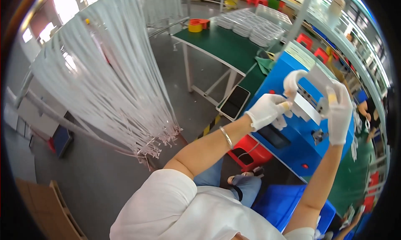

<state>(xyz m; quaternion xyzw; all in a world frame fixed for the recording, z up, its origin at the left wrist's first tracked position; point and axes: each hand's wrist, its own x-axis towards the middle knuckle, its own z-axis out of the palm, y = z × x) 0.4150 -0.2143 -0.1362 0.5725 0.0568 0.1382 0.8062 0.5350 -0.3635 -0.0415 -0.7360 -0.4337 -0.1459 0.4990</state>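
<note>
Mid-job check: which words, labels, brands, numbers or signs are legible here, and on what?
None can be read.
Blue boxy machine: any markings are too small or blurred to read.
White-edged phone with a black screen: no text visible.
Yellow-and-black striped strip on the floor: stripes only, no lettering visible.

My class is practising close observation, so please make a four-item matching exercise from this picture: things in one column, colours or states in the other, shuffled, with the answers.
Things:
1. Machine
2. Tape roll
3. Trays
4. Long strands

Colours or states:
A. Yellow
B. White, hanging in a thick bundle
C. Blue
D. See-through, in stacks

Right pairs: 1-C, 2-A, 3-D, 4-B
</note>
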